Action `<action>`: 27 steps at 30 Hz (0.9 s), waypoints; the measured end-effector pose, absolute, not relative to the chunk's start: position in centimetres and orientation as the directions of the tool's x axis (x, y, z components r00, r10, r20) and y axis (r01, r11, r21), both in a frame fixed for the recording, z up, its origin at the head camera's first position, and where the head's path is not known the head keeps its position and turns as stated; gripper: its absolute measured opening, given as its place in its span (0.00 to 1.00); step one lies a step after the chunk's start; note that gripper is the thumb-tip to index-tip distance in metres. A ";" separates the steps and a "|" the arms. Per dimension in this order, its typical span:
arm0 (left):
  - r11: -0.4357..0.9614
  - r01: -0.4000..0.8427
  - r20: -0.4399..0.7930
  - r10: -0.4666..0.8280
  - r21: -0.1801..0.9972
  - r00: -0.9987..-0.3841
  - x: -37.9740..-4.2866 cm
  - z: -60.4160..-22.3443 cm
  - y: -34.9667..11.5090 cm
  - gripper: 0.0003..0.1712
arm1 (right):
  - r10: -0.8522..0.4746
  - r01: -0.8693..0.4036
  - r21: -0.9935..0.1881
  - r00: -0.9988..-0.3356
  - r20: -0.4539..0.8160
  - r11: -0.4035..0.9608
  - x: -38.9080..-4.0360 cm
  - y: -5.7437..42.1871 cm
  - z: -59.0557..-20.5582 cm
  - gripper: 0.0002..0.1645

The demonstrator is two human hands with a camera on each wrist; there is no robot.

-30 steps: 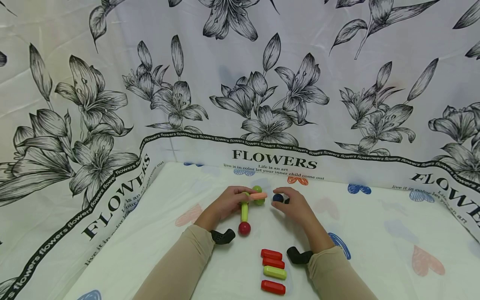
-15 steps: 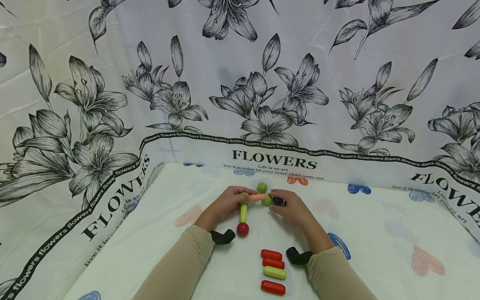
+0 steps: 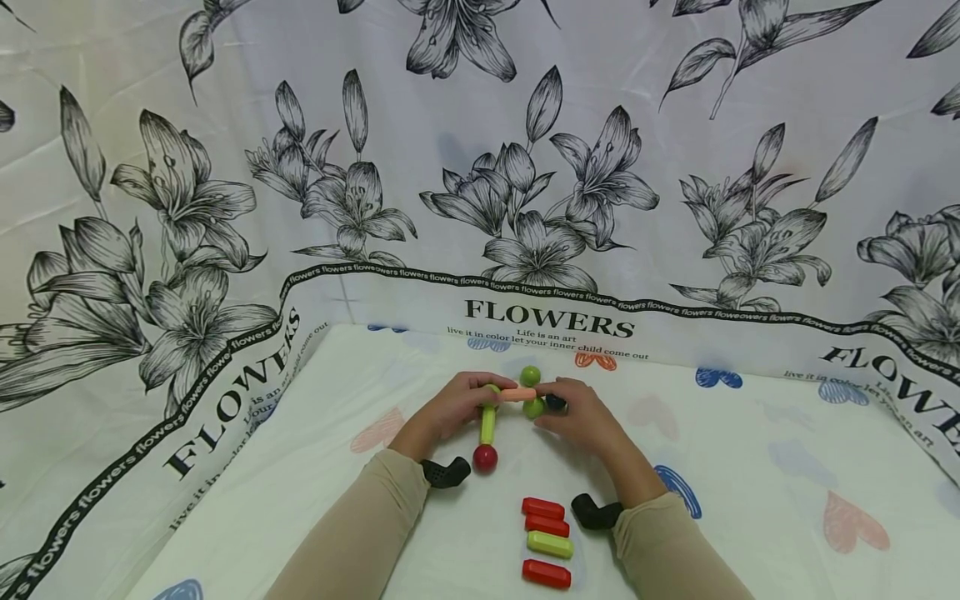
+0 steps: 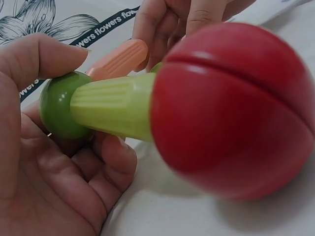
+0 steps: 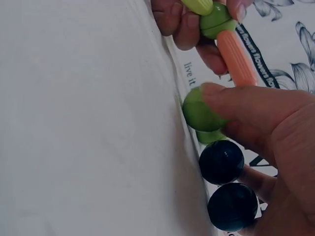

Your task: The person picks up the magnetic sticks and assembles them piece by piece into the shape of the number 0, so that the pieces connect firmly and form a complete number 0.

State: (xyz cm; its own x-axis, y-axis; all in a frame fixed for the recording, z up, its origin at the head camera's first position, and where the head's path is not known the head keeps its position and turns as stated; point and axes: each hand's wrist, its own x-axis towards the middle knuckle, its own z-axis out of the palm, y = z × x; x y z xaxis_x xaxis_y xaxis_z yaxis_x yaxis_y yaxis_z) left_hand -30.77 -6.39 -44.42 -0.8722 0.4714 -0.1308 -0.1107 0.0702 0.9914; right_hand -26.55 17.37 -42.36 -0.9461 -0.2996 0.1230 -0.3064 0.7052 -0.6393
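Observation:
My left hand point(image 3: 453, 408) grips a green ball point(image 4: 66, 105) between thumb and fingers. From that ball run a yellow-green ribbed stick point(image 4: 113, 105), with a red ball point(image 4: 231, 113) on its end, and an orange stick point(image 4: 120, 59) that points toward my right hand point(image 3: 581, 410). In the right wrist view, my right thumb lies on another green ball point(image 5: 202, 110), with fingers curled behind it. A second loose green ball point(image 3: 530, 376) is just beyond. Two dark blue balls point(image 5: 221, 162) point(image 5: 233, 206) sit beside the right fingers, under the palm.
Nearer the person, several short sticks lie in a column: red ones point(image 3: 546, 574) and a yellow-green one point(image 3: 550, 545). A white cloth point(image 3: 750, 500) printed with hearts covers the surface. A flower-printed curtain point(image 3: 480, 208) rises behind it.
My right hand has moved slightly left onto the near green ball. Both loose green balls have shifted right and now stand farther apart. The left hand keeps its hold, almost still.

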 end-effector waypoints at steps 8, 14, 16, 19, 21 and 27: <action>0.067 -0.082 -0.104 0.482 0.994 -0.870 -30.5 -44.0 -6.3 0.19 | -0.309 -0.336 -0.585 -0.939 0.149 0.738 -26.5 17.2 -42.3 0.25; 0.056 -0.076 -0.093 0.481 0.996 -0.872 -30.4 -44.0 -6.3 0.17 | -0.304 -0.338 -0.573 -0.940 0.157 0.747 -26.6 17.1 -42.1 0.23; 0.052 -0.073 -0.088 0.473 0.996 -0.877 -30.4 -44.0 -6.3 0.17 | -0.284 -0.342 -0.582 -0.939 0.191 0.738 -26.7 17.1 -42.1 0.22; 0.050 -0.072 -0.087 0.459 0.996 -0.884 -30.5 -44.1 -6.2 0.16 | -0.216 -0.316 -0.629 -0.948 0.233 0.710 -26.7 17.4 -42.0 0.20; 0.055 -0.064 -0.082 0.451 0.996 -0.889 -30.5 -44.1 -6.2 0.16 | -0.168 -0.291 -0.671 -0.955 0.243 0.682 -26.6 17.4 -41.9 0.20; 0.069 -0.058 -0.081 0.419 0.996 -0.904 -30.6 -44.4 -6.2 0.15 | -0.112 -0.237 -0.753 -0.970 0.214 0.613 -26.3 17.3 -41.7 0.22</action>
